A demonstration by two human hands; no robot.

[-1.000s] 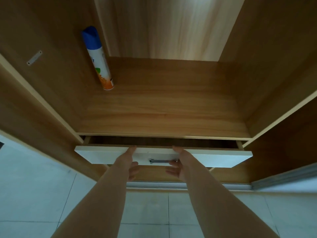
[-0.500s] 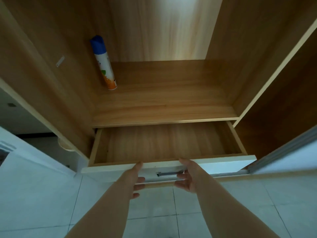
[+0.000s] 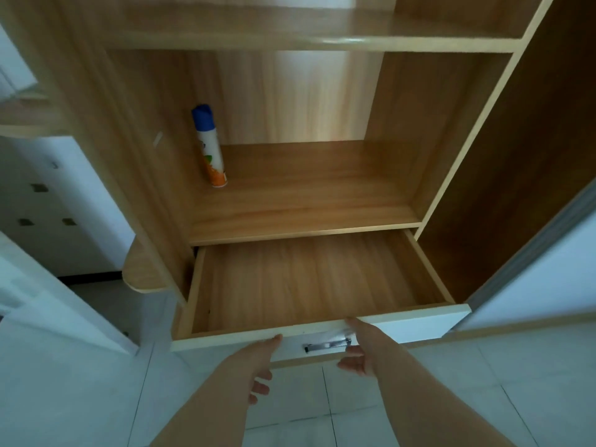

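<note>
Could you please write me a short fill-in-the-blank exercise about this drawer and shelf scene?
1. The drawer stands ___.
2. The can on the shelf has a ___ cap.
3. The left hand and right hand flank a metal ___.
Missing words: open; blue; handle.

A blue-capped spray can point(image 3: 209, 150) stands upright on the wooden shelf point(image 3: 306, 201).

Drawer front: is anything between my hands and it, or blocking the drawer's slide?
Nothing visible. The left hand and right hand are right at the drawer front, either side of its metal handle. The drawer is pulled out over bare floor tiles, and its inside shows nothing.
</note>
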